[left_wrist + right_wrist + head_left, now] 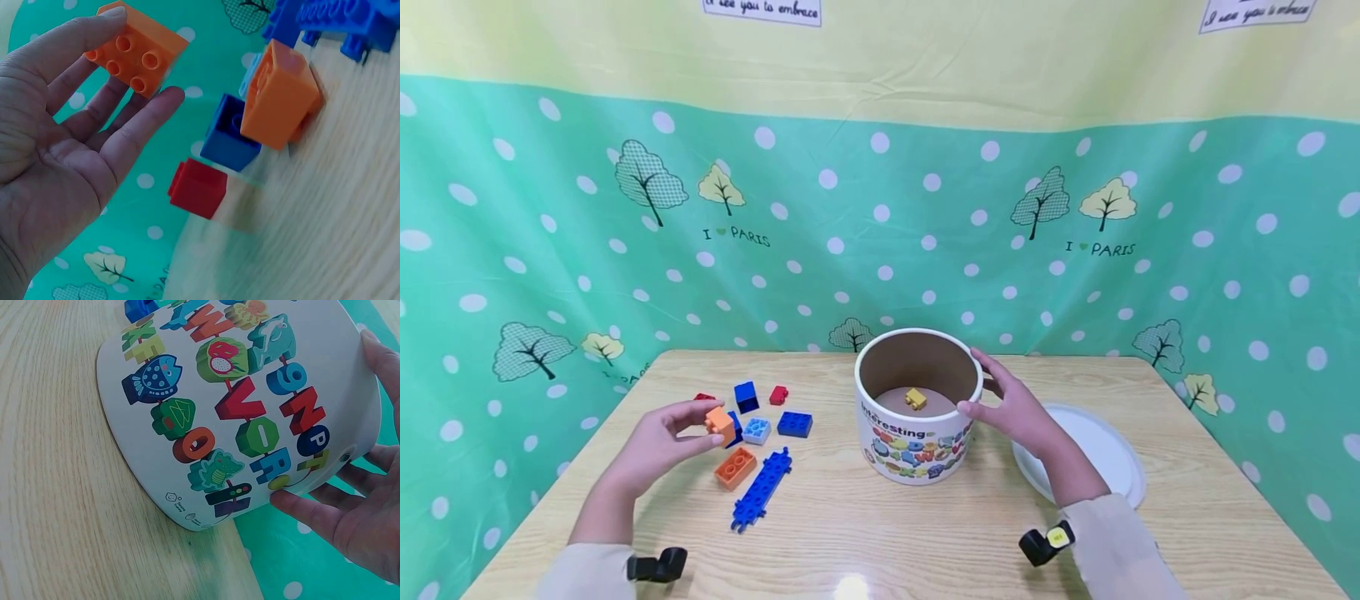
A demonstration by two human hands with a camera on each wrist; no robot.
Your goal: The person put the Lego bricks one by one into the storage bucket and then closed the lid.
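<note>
My left hand (647,442) pinches an orange building block (140,56) between thumb and fingers, its studs facing the palm in the left wrist view. Below and around it lie another orange block (735,468), blue blocks (794,424), a light blue block (756,431) and a red block (201,189). My right hand (1018,412) grips the side of a white printed bucket (917,454) at its rim, thumb at the front and the other fingers farther back by the handle. Inside the bucket sits a yellow block (915,398).
A round white lid (1075,442) lies on the wooden table (880,542), partly under the right forearm. A long blue studded plate (762,490) lies left of the bucket. Behind the table hangs a green and yellow curtain (880,250).
</note>
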